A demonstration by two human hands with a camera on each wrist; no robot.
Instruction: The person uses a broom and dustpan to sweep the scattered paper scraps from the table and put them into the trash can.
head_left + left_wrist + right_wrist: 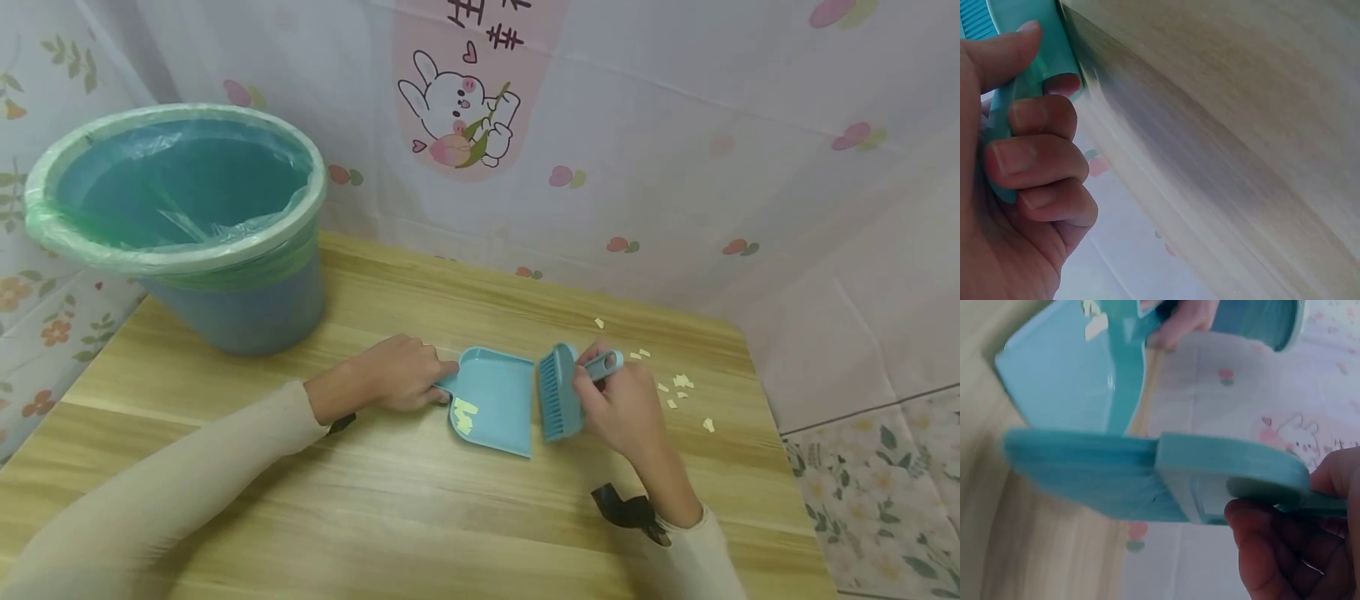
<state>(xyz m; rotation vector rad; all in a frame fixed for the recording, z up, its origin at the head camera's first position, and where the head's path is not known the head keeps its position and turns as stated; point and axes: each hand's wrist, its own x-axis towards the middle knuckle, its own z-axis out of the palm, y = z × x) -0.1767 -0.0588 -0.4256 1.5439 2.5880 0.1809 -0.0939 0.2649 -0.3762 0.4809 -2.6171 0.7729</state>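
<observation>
My left hand (408, 372) grips the short handle of a light blue dustpan (498, 400) on the wooden table. In the left wrist view the fingers (1041, 156) curl round that handle, with the thumb along its top. Several pale yellow paper scraps (464, 416) lie inside the pan near its handle side. My right hand (618, 400) holds a matching blue hand brush (561, 393) by its handle, bristles toward the pan's open edge. In the right wrist view the bristles (1085, 469) appear just beside the dustpan (1072, 362).
Several more paper scraps (682, 382) are scattered on the table (420, 517) right of the brush. A blue bucket (247, 308) lined with a green-tinted plastic bag stands at the back left. A printed curtain (637, 125) hangs behind the table.
</observation>
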